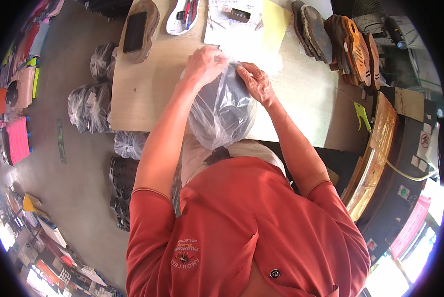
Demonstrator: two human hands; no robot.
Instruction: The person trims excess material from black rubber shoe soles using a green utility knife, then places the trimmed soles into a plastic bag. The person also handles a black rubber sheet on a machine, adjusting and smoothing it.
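The person holds a clear plastic bag (221,111) upright at the near edge of the wooden desk (301,94), with dark, rounded goods already inside it. Both hands work at the bag's mouth: the left hand (205,64) is closed over the top, bunching the film, and the right hand (255,81) pinches the gathered plastic just beside it. Filling looks finished and closing the mouth is under way — no knot or tie shows yet. Several similar filled bags (90,104) already lie on the floor to the left of the desk, so this seems one of a run.

What the bag holds is hard to name — glare on the plastic hides its shape. The fingertips of both hands are buried in the folds. A row of shoe soles (343,42) stands at the desk's far right, and papers (234,22) lie at its far edge.
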